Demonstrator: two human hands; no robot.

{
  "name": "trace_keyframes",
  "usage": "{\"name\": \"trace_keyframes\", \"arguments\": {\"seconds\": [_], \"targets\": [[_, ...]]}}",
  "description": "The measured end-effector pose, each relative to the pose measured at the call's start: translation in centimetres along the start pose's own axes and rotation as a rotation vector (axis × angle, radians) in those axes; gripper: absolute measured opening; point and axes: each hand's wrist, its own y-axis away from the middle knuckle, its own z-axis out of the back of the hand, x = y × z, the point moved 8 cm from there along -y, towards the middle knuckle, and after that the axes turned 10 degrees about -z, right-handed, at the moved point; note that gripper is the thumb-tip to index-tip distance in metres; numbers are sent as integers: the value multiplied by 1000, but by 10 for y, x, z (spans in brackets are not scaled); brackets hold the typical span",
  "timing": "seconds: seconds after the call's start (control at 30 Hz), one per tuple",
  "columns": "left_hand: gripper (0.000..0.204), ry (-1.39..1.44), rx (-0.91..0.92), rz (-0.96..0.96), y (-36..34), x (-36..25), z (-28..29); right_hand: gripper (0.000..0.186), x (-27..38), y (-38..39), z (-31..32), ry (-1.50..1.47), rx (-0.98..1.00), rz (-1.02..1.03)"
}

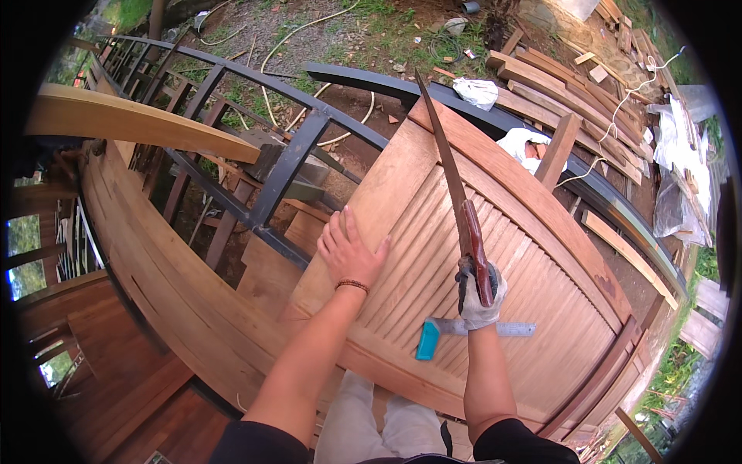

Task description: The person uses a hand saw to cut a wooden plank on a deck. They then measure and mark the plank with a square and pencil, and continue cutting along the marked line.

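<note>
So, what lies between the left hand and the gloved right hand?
Head view: a strip of wooden frame, then slats, between the left hand and right hand; the teal-handled square sits lower in the picture.

Brown planks (573, 108) lie heaped near a white plastic bag (475, 93), while a pale hose (264, 71) curls over gravel (321, 39).

I have room to pass over the slatted panel (421, 243) between my left hand (352, 249) and the saw (458, 189) in my right hand (481, 294). The square (427, 341) obstructs the nearer slats; the dark frame (296, 161) bars the far left.
</note>
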Motion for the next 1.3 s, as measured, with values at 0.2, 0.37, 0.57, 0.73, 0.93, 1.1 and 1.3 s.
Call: {"name": "trace_keyframes", "arguments": {"seconds": [0.2, 0.37, 0.57, 0.73, 0.93, 1.1, 1.3], "targets": [[98, -33, 0, -25, -5, -5, -4, 16, 15, -52, -25, 5, -33, 205], [98, -9, -12, 10, 0, 1, 0, 19, 10, 0, 1, 134, -46, 219], [98, 5, 18, -16, -9, -13, -6, 12, 42, -51, -13, 25, -50, 151], [98, -29, 12, 13, -1, -2, -1, 20, 32, 55, 57, -100, -94, -32], [100, -53, 40, 8, -2, -6, -5, 22, -1, 43, 114, 458, -360, 342], [100, -54, 40, 8, -3, -6, -7, 21, -14, 14, 96, 753, -390, 495], [100, -51, 76, 23, -4, -9, -6, 55, -59, 6, 56, 950, -189, 285]]}}
